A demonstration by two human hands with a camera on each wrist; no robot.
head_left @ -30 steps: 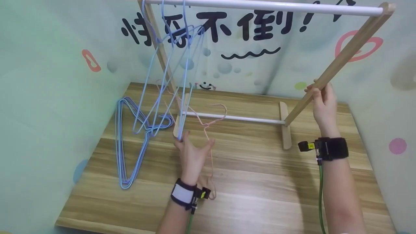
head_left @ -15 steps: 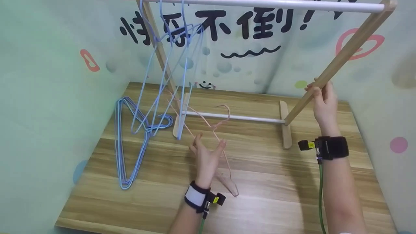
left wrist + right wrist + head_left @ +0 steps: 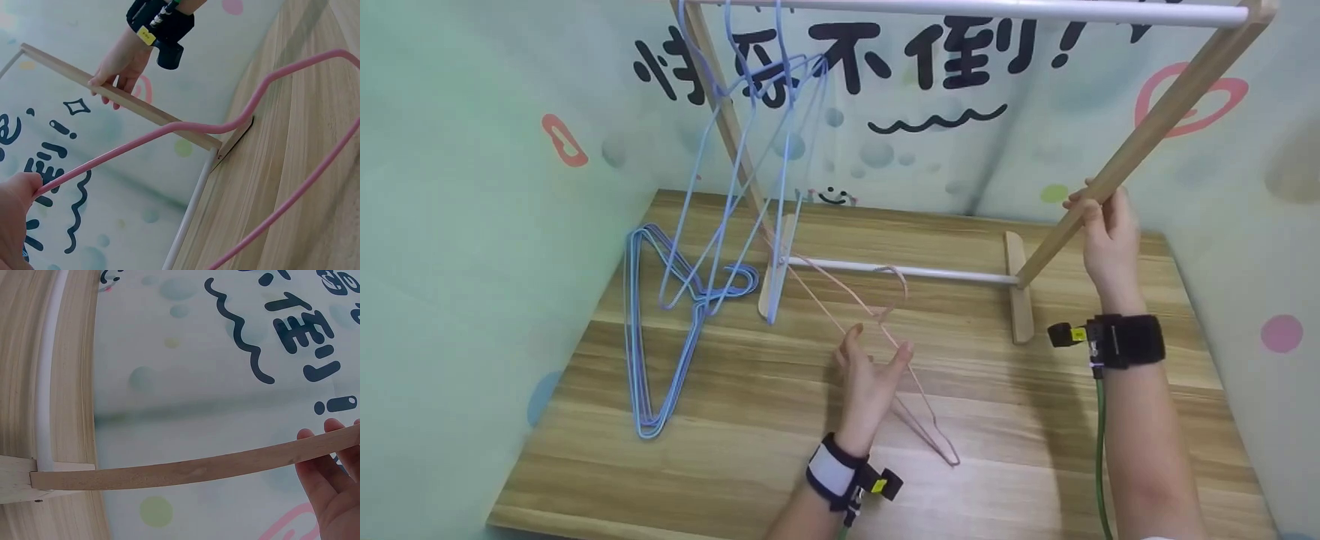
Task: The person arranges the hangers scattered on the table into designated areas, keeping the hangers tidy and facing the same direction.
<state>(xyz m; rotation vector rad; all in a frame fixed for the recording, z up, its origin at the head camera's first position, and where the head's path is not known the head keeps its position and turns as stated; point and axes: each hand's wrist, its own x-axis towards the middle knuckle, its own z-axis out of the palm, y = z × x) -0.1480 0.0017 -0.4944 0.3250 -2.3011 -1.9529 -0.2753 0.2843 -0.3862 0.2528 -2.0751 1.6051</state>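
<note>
Reading clock directions from the left hand [image 3: 870, 390] in the head view, snagging is seeming the likeliest trouble: the pink hanger [image 3: 205, 128] is stretching toward eleven o'clock, its far end crossing in view the hanging blue hangers [image 3: 784, 45] and the rack's left post [image 3: 727, 127], so a hasty lift could be hooking one of them. Its hold is sitting on thin wire, so the hanger could also be twisting. A hard tug on the right post [image 3: 1174, 109], at two o'clock, could be skewing the rack.

The left hand is partly closing, thumb and fingers pinching the hanger above the desk [image 3: 720, 465]; whether its four-thirty corner is touching the wood, I cannot tell. The right hand [image 3: 1112, 240], at two o'clock, is curling its fingers round the post.
</note>
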